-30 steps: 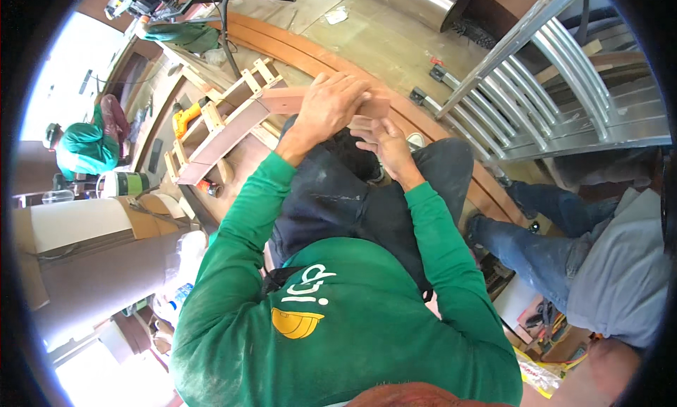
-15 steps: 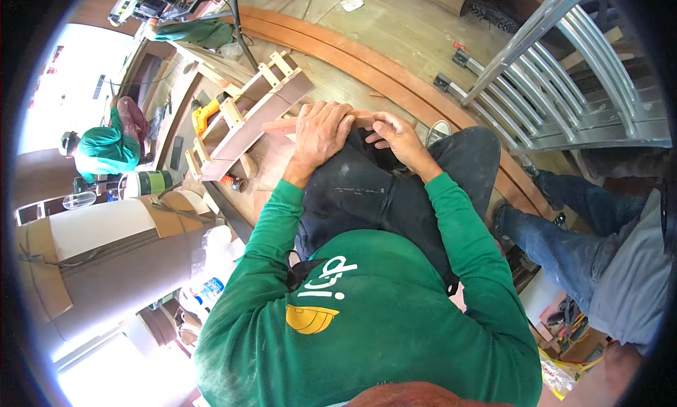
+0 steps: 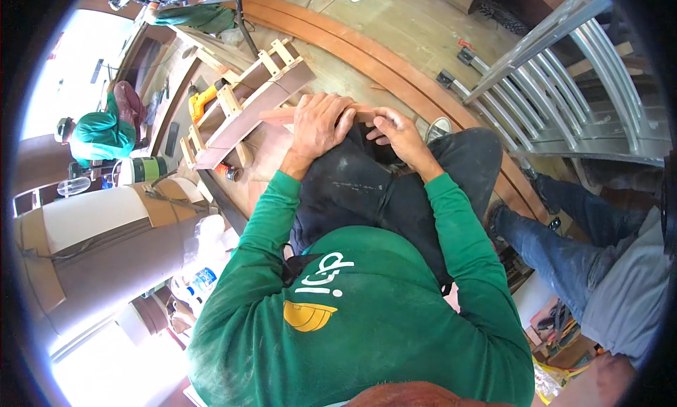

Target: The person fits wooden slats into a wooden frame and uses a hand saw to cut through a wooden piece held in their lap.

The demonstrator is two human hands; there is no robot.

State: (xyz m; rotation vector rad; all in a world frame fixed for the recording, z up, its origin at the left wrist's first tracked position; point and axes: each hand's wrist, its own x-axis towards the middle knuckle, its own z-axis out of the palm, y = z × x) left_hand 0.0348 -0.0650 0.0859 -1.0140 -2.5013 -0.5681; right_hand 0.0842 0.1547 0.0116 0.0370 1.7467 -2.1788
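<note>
My left hand [image 3: 317, 128] is wrapped over a short reddish wooden piece [image 3: 277, 117], held level just above my dark-trousered lap. My right hand [image 3: 400, 139] pinches its right end with thumb and fingers; part of the piece is hidden under my fingers. Beyond it, to the left, lies a curved wooden frame [image 3: 247, 114] with several pale cleats along it. A yellow power drill [image 3: 201, 97] rests against that frame, and a small can [image 3: 227, 173] lies below it on the floor.
Long curved boards [image 3: 338, 44] cross the floor ahead. A metal railing [image 3: 543, 90] is at right, with a co-worker's legs [image 3: 543, 245] below it. Another person in green [image 3: 106, 136] crouches at left beside a bucket [image 3: 141, 169] and a large roll [image 3: 99, 217].
Over the last second both hands have moved down toward my lap with the wooden piece, away from the curved frame's right end. Since half a second ago they have barely moved.
</note>
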